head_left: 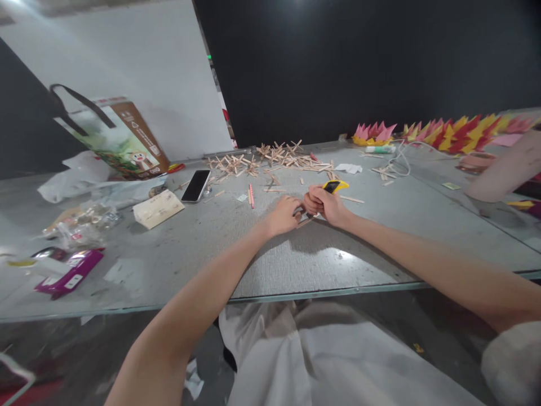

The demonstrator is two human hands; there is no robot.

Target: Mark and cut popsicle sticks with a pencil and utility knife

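My right hand [323, 204] is closed in a fist around a yellow and black utility knife [336, 186], whose handle end sticks up past the thumb. The lower part of the knife points down toward the tabletop and is mostly hidden by the fingers. Just left of it, my left hand [285, 214] rests low on the table with curled fingers, pressed on a thin wooden stick [303, 223]. Only a short piece of this stick shows below the hands. Behind the right hand lies another loose wooden stick [351, 199].
A heap of wooden sticks [279, 158] spreads along the back. To the left are a phone [196, 186], a tissue pack [158, 208], a printed bag [122, 138] and a purple packet [71, 273]. Folded paper flowers [456, 135] and a white cable [406, 155] lie back right.
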